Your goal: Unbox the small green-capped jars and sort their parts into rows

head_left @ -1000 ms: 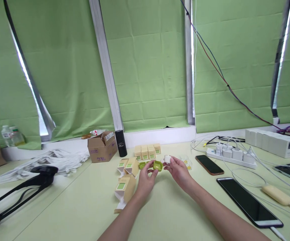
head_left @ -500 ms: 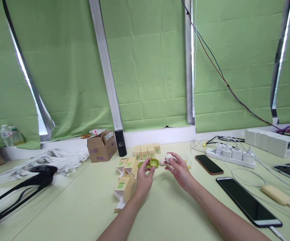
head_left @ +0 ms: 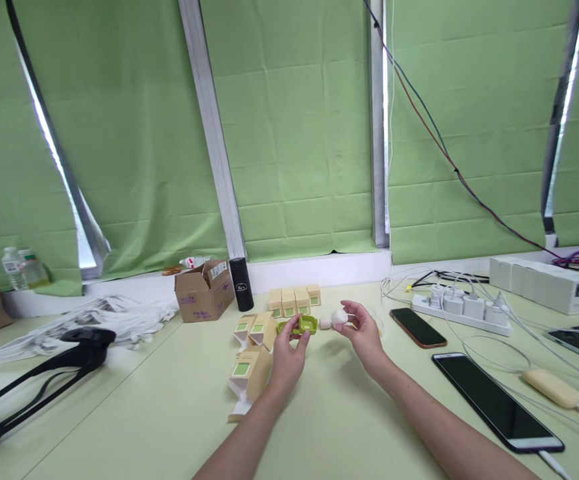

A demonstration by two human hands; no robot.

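Hands, our own, reach over a pale green table [head_left: 169, 413]. Our left hand [head_left: 288, 360] holds a small green case [head_left: 309, 324] between thumb and fingers, near the table's middle. Our right hand [head_left: 367, 341] is partly spread, its thumb at a white rounded piece [head_left: 339, 317]; whether it grips or only touches this, we cannot tell. Just left of that piece, between our hands, is a smaller white piece [head_left: 325, 323]. Beside our left hand are opened cream boxes [head_left: 259, 375]; a row of smaller boxes [head_left: 289, 303] stands behind. To our right lie a large phone [head_left: 494, 400] and a smaller phone [head_left: 418, 328].
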